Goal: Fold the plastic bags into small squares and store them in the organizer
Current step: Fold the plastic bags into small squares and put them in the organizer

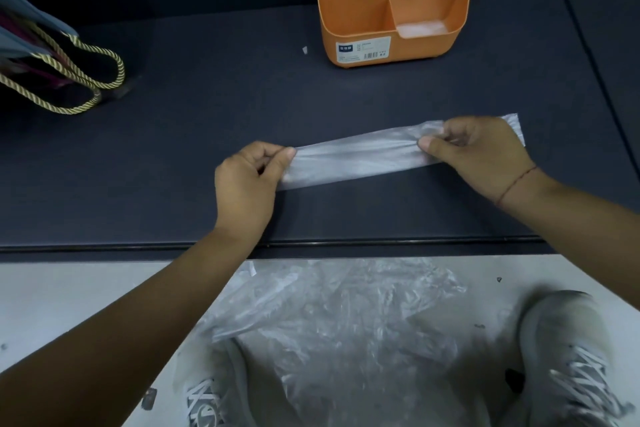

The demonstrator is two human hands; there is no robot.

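Both hands pinch a folded bag on the table.

Bag (356,158): long clear strip, flat on the dark table (207,135), near its front edge, slanting up to the right. Left hand (247,180): thumb and fingers pinch the strip's left end. Right hand (474,152): pinches near the right end, and a short tail shows past the knuckles. Organizer (363,10): orange, at the table's back, well apart from the bag, with clear plastic in several compartments. Tote (52,55) with cord handles far left. Loose plastic pile (346,329) on the floor between two shoes (568,350).
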